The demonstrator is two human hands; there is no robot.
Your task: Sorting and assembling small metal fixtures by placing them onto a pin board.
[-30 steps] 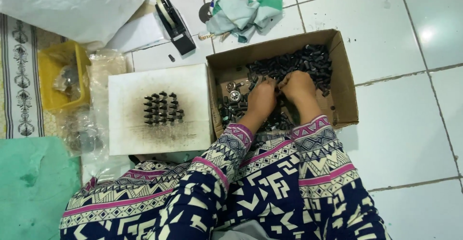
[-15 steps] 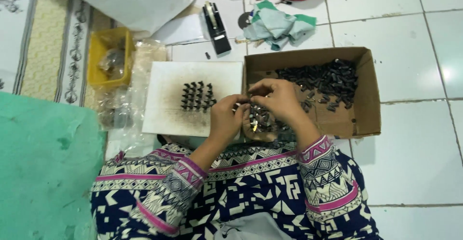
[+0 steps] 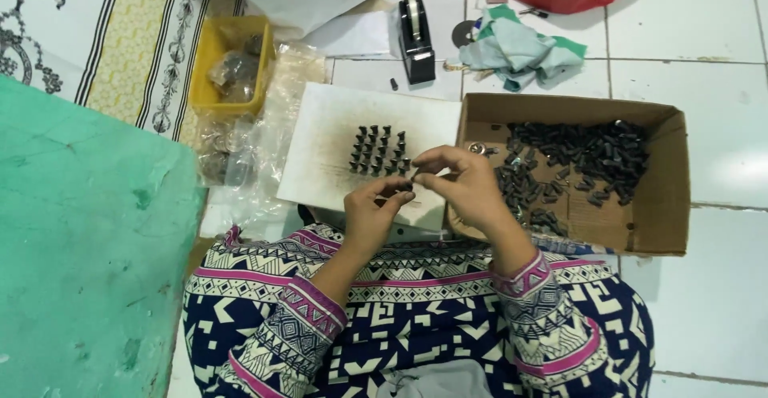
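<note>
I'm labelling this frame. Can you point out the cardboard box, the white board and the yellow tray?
cardboard box (image 3: pixel 676 182): head view, right wall.
white board (image 3: pixel 328 138): head view, bare left part.
yellow tray (image 3: pixel 204 50): head view, left wall.

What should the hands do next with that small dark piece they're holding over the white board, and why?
Probably stand it at the near edge of the upright cluster on the white board. The left hand and right hand pinch one small dark piece just below those rows; more loose pieces wait in the cardboard box.
</note>
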